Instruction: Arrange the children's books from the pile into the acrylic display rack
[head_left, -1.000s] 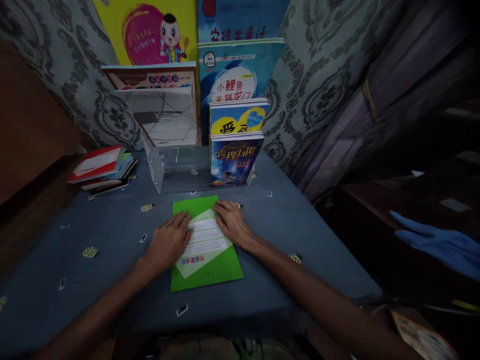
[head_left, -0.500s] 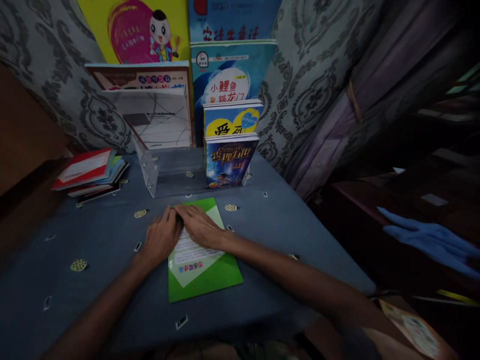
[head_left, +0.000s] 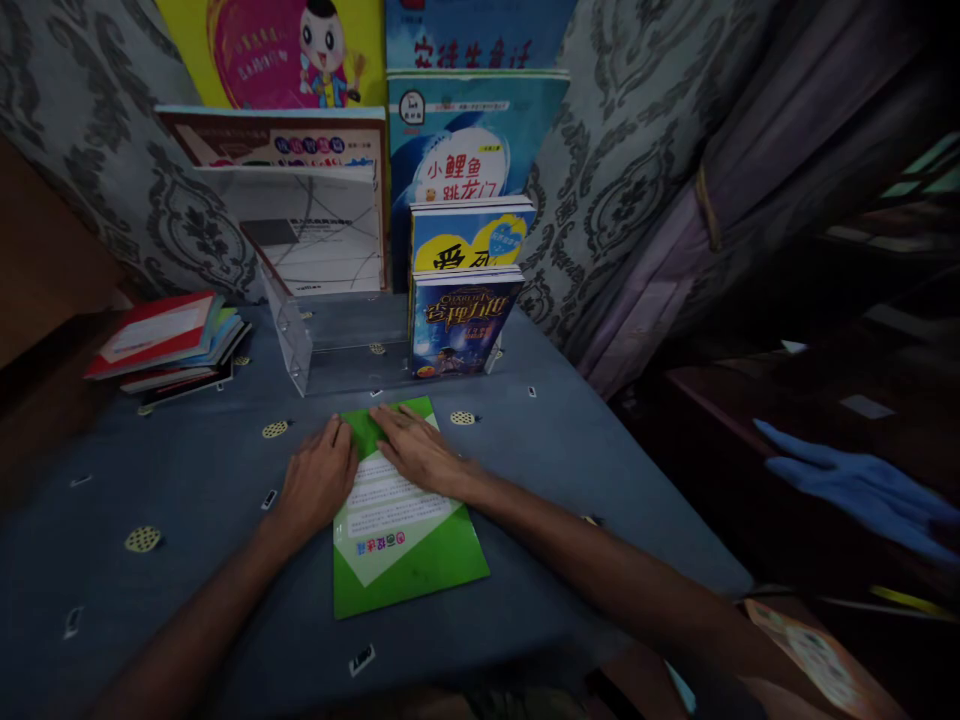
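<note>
A green book (head_left: 412, 575) with a pale text panel lies flat on the table, its printed title upside down to me. Across its upper right part rests my right hand (head_left: 421, 452), fingers stretched out over the cover. My left hand (head_left: 321, 478) lies at the book's upper left edge, fingers pointing forward and touching or nearly touching the cover. Neither hand lifts the book. Just beyond is a clear acrylic book stand (head_left: 289, 330), with a dark blue book (head_left: 461, 325) upright at its right front.
Behind stand a yellow-and-blue book (head_left: 472, 238), a teal book (head_left: 480, 120) and a white booklet (head_left: 322, 235). A stack of books (head_left: 161, 335) lies at the left on the patterned blue tablecloth (head_left: 555, 480). Off the table's right side is a blue glove-like item (head_left: 855, 485).
My hands have moved apart; at first they met at the book's top edge. The right hand has slid to the right over the cover. The view has shifted slightly.
</note>
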